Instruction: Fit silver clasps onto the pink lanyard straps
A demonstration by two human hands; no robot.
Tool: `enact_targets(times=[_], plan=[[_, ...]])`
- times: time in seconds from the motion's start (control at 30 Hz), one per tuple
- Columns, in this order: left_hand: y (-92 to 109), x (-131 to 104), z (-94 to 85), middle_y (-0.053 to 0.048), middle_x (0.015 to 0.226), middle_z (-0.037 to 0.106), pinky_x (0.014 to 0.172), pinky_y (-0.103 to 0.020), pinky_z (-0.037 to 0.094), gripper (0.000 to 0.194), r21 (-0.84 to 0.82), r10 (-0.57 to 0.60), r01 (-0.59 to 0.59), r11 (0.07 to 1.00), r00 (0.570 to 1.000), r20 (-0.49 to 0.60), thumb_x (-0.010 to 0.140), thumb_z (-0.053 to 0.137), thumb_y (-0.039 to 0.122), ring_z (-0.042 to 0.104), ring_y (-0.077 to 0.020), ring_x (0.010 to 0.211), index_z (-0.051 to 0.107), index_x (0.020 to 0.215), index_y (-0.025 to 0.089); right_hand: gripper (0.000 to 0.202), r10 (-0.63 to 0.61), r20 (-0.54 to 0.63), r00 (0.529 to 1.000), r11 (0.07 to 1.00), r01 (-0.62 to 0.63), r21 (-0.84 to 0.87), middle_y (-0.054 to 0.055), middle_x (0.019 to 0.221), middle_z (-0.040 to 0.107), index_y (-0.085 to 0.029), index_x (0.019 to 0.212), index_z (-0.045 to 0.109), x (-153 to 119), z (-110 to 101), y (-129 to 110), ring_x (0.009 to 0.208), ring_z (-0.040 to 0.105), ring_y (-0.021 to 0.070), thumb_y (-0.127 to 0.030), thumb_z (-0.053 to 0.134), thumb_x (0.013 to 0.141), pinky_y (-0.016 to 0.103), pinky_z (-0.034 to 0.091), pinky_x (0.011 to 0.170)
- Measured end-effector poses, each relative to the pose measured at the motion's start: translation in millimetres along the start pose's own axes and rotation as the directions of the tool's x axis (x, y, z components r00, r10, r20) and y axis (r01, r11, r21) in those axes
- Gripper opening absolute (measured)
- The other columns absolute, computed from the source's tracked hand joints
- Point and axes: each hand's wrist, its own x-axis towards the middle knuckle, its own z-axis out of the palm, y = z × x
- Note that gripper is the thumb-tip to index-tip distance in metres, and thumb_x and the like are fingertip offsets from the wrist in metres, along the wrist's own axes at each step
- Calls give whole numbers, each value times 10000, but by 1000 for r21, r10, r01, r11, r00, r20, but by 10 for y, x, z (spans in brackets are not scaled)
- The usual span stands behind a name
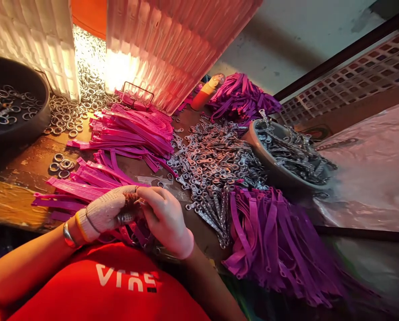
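Shirt (109, 285), then hands (107, 210) (168, 216); pan (17, 139) holds rings (5, 107), tub (269, 162) links (291, 151).

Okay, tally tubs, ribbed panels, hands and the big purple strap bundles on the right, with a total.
Left tub, right tub: 2
Left panel, middle panel: 2
Left hand, right hand: 2
Back bundle, front bundle: 2
Total: 8

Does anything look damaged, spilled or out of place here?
Yes: the left hand's knit glove looks brown and ragged near the fingertips, possibly worn. Loose metal links also lie heaped beside the bowl, though that may be deliberate.
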Motion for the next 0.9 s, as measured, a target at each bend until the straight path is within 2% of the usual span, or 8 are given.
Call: enact_targets(times=[0.13,0.27,0.43,0.57,0.67,0.73,0.83,0.9], plan=[[6,-48,-1,-65,821,694,669,-242,532,218,-110,-115,118,987,993,31,638,826,190,639,-165,747,722,825,152,297,37,-17,999,999,-37,-15,56,1051,699,-277,1201,648,-69,-33,-42,946,644,198,-174,507,961,325,511,840],[-65,-64,-18,-47,844,677,604,-198,487,275,-97,-111,111,989,994,3,707,821,266,593,-110,664,692,914,139,253,102,-57,993,995,-103,-1,64,1027,704,-241,1213,624,-147,-67,-122,916,644,208,-224,525,981,343,502,821],[9,-162,-27,-25,918,669,595,-196,460,362,208,87,-66,976,992,-96,822,748,326,584,-111,692,635,1139,192,231,275,-32,961,947,-265,182,57,1045,697,-220,1201,597,-203,-183,-167,949,648,183,-226,462,1015,303,507,843],[-19,-176,-25,-53,1031,663,707,-210,491,322,450,279,-221,865,958,-67,873,687,284,608,-139,848,611,1172,191,257,241,24,970,964,-242,110,78,1054,697,-187,1215,596,-159,-130,-175,960,638,194,-245,464,1002,303,487,843],[-107,-150,-20,3,865,611,590,-190,447,266,379,261,-208,902,961,-94,920,610,274,535,-96,669,575,1173,201,216,186,-29,982,980,-188,-68,59,805,674,-178,912,655,-110,-16,-190,764,601,190,-222,452,973,293,432,724],[-150,-135,-21,47,751,533,508,-176,385,256,305,229,-182,935,965,-129,933,583,276,442,-71,556,559,1180,210,276,191,-50,980,974,-196,-116,22,646,598,-200,706,590,-83,31,-213,622,525,162,-224,463,950,283,362,630],[-161,-107,-35,59,712,495,464,-161,338,251,265,251,-193,945,945,-209,923,605,294,394,-55,516,574,1155,204,324,274,78,959,962,-274,-7,-29,559,528,-209,629,519,-33,25,-235,532,447,120,-238,493,951,263,286,553],[-137,-71,-64,55,707,506,450,-157,327,254,245,274,-213,946,928,-251,909,630,311,396,-50,508,591,1132,195,324,304,193,933,944,-323,71,-44,565,544,-207,653,546,39,-2,-188,531,458,109,-266,510,969,248,286,545]])
